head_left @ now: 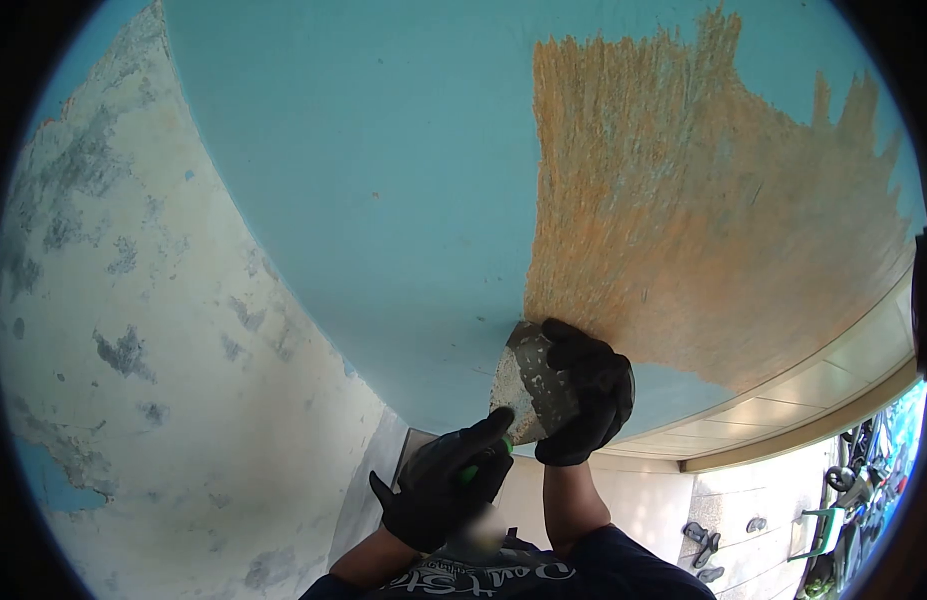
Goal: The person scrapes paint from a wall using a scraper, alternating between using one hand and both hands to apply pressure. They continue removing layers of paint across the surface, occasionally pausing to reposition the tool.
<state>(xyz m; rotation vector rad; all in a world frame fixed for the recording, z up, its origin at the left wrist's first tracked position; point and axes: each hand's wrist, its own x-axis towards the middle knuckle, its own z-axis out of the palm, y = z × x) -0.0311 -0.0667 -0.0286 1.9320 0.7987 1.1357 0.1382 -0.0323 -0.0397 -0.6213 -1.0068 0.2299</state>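
My right hand [589, 395], in a black glove, is closed around the side of a wide, flat scraper blade [542, 375]. The blade is dark, with pale flecks and a lighter, smeared left part. My left hand [449, 475], also gloved in black, is closed on a green handle [470, 472], which shows only in part between the fingers. Its thumb lies by the blade's lower left edge. Where handle and blade join is hidden. Both hands are just below the turquoise painted wall [384, 200], near the lower edge of a bare, orange-brown scraped patch [634, 200].
On the left stands a whitish wall [184, 350] with grey blotches and peeling paint. A pale ledge [784, 410] curves along the lower right. Beyond it are sandals [702, 542] on paving, a green-framed stool [822, 533] and a jumble of parked vehicles [864, 485].
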